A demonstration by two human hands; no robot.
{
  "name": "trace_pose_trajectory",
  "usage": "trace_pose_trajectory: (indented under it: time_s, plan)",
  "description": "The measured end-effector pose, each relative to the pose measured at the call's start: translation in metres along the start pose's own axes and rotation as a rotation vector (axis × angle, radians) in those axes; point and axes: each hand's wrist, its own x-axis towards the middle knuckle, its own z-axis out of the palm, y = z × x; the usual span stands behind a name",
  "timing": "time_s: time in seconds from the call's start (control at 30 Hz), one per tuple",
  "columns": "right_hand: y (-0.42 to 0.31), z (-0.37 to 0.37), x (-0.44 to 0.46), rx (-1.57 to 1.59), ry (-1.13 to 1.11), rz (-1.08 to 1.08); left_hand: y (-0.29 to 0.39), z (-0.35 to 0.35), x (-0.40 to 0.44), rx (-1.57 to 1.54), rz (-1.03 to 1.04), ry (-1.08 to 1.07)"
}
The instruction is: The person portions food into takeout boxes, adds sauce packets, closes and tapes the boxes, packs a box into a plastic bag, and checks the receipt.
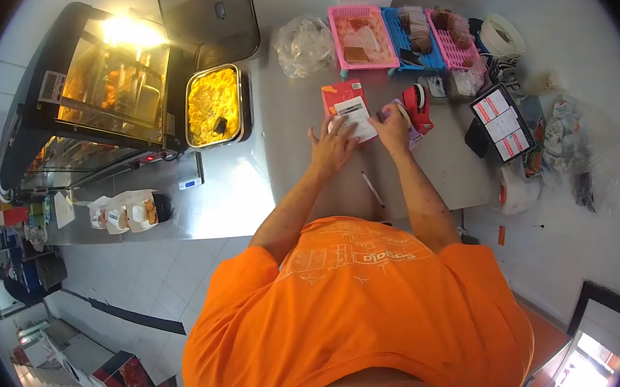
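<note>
My left hand [334, 147] lies with fingers stretched out on a white slip of paper [355, 114], which rests on a red box or booklet [340, 92]. Close to its right, my right hand [392, 129] has its fingers bent together at the slip's right edge. What sits between those fingers is too small to make out. Partly hidden behind the right hand is a purple item [414, 137]. A red tape dispenser [420, 108] stands just beyond it. Nearer my body, a pen [372, 189] lies on the steel counter [308, 216].
Pink [334, 24] and blue baskets [433, 60] line the back, beside a clear plastic bag [304, 46]. A tablet [503, 122] stands at right. To the left are a tray of yellow food [214, 106], a lit glass food warmer [111, 92] and several paper food boxes [120, 212].
</note>
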Motion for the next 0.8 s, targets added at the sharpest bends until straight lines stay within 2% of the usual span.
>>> trace_pose_trajectory:
  time_s: [0.03, 0.1, 0.2, 0.3, 0.4, 0.5, 0.6, 0.7, 0.8]
  plan:
    - [0.001, -0.01, -0.007, -0.022, 0.088, -0.042, -0.004, 0.004, -0.001, 0.011, 0.004, -0.005]
    - [0.038, -0.025, -0.013, -0.009, 0.211, 0.06, -0.011, 0.009, 0.002, 0.019, -0.003, 0.0]
    - [0.105, -0.038, -0.032, -0.079, 0.414, -0.078, -0.017, 0.008, 0.005, 0.011, -0.045, -0.004]
    - [0.132, -0.035, -0.047, 0.236, 0.058, 0.092, -0.02, 0.004, 0.013, 0.004, -0.06, -0.035]
    - [0.135, -0.018, -0.037, 0.253, 0.041, 0.26, -0.026, 0.005, 0.018, -0.007, -0.039, -0.037]
    - [0.123, 0.001, -0.033, 0.098, 0.15, 0.015, -0.031, 0.003, 0.022, 0.018, -0.028, -0.039]
    - [0.111, 0.012, -0.021, -0.112, 0.135, -0.119, -0.035, 0.001, 0.026, 0.043, -0.058, -0.065]
    - [0.106, 0.007, 0.003, 0.72, -0.259, 0.655, -0.039, 0.003, 0.029, 0.029, -0.062, -0.098]
    - [0.115, 0.001, -0.009, 1.192, -0.155, 0.595, -0.044, 0.008, 0.029, 0.03, -0.06, -0.116]
